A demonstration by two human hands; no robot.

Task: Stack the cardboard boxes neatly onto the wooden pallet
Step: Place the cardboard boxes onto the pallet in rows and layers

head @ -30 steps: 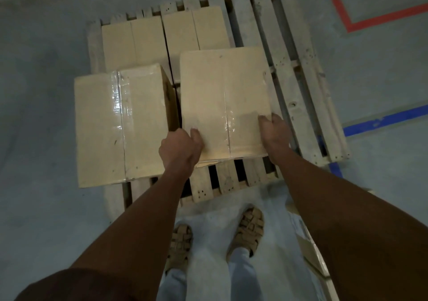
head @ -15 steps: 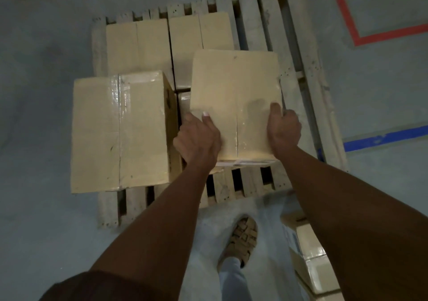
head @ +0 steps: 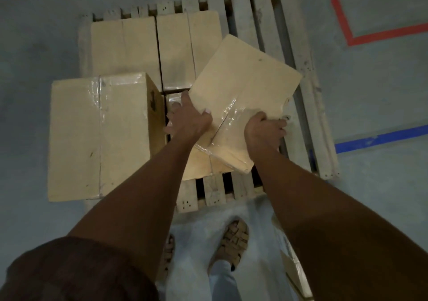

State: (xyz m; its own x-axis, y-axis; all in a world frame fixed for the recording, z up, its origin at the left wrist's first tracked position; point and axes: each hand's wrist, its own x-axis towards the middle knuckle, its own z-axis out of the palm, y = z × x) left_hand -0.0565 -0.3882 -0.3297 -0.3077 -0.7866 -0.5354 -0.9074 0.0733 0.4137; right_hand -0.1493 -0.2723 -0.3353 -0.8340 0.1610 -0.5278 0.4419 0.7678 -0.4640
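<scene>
Cardboard box, stiff, taped seam glossy (likely slippery), sits skewed over the pallet. Left hand clasps its near-left edge; right hand curls round the near-right corner, fingertips seemingly underneath. Hold bare cardboard; weight looks moderate.

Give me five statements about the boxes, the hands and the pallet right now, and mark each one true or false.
1. Both hands hold the same box. True: the left hand and right hand grip the skewed box.
2. That box sits square with the pallet slats. False: it is turned at an angle to the wooden pallet.
3. The tall taped box stands left of the held one. True.
4. The pallet's right side is covered with boxes. False: bare slats show there.
5. Red tape marks the floor at upper right. True.
</scene>
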